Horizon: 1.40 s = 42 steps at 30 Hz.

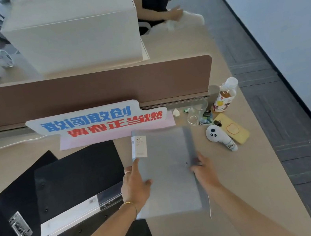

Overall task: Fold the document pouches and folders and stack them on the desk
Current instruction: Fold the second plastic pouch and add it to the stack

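A grey translucent folder [165, 157] with a white "20" label lies closed on the beige desk [245, 185], in front of me. My left hand [134, 186] grips its left edge, thumb on top. My right hand [204, 169] presses on its right side near the dark spine strip. To the left lies a black folder [77, 177] with a white label strip, on top of an open black clip folder [8, 216] with a metal clamp.
A sign with blue and red characters [97, 121] leans on the brown divider [87, 92]. A glass [197, 111], drink bottle [224, 95], yellow phone [233, 130] and white plush toy [219, 136] sit right of the folder. A cardboard box [77, 31] and a person are beyond the divider.
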Available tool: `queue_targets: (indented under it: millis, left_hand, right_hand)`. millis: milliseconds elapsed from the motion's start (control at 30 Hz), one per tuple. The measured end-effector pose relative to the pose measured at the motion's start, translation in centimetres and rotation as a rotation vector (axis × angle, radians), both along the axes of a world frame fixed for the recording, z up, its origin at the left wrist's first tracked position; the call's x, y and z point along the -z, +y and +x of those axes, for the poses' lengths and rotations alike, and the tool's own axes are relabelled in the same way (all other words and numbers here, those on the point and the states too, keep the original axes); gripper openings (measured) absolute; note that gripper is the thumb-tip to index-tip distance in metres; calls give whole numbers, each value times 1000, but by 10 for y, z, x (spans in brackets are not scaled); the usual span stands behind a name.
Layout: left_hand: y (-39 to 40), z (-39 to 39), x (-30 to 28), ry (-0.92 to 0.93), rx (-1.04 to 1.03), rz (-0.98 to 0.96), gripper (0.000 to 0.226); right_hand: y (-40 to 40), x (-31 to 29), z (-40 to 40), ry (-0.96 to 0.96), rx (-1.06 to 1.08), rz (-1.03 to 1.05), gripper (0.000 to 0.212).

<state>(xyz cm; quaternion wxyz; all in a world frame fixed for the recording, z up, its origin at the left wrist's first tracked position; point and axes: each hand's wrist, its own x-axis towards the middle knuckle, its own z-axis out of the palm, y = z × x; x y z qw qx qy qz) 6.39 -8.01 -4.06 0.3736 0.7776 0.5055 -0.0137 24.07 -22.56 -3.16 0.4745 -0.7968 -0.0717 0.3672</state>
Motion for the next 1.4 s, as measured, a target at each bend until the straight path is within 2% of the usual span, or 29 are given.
queue_targets:
  millis: [133,267,400,733,1000,1167,1400]
  left_hand:
    - [1,-2,7,15,10,0,81]
    - [2,-1,9,38,54,30,82]
    - [2,0,13,52,74,32,84]
    - [-1,11,24,41,35,-11,90]
    - [-6,20,24,94,10,34,88]
    - [4,16,13,66,40,26,73]
    - [25,-11,-30,-34,92,114,60]
  right_hand:
    - [-1,22,0,36,16,-41,56]
    - [-6,52,2,26,-33,-198,65]
    - [3,36,2,29,-9,-177,80]
    - [8,38,14,65,-14,-139,81]
    - [15,37,21,-84,-178,-256,78]
    - [21,21,17,-168,-346,-341,81]
    - [44,-27,-12,-469,-448,-321,76]
